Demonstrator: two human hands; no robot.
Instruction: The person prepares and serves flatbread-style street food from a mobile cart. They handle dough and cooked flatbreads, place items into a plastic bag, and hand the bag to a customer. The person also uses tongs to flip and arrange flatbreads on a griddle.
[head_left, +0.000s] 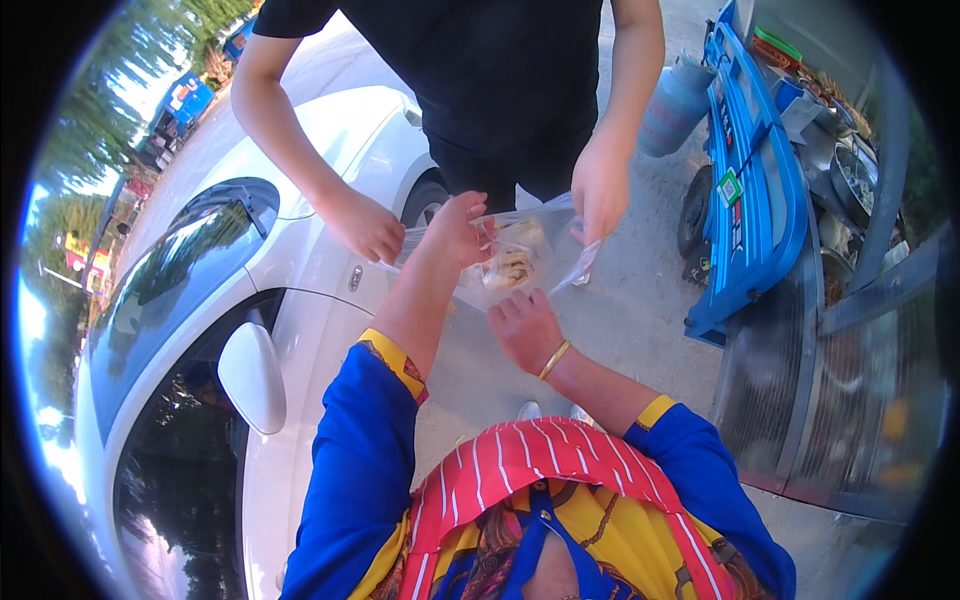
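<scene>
A clear plastic bag (553, 225) is stretched between the hands of a person facing me. Pale, folded pieces of food (511, 266), perhaps flatbread, are visible at the bag; I cannot tell whether all lie inside. My left hand (459, 231) is over the bag's left part, fingers bent, some overlapping the film. Just below the food, my right hand (525, 328) has curled fingers at the bag's near edge. Whether either hand grips the film is unclear. The other person's hands (367, 229) (602, 187) hold the bag's left and right sides.
A white car (319, 337) with a protruding side mirror (253, 377) stands close on my left. To the right are a blue metal cart (750, 195), a gas cylinder (675, 105) and a glazed stall panel (862, 397). Pans and bowls (855, 176) sit behind the cart's side.
</scene>
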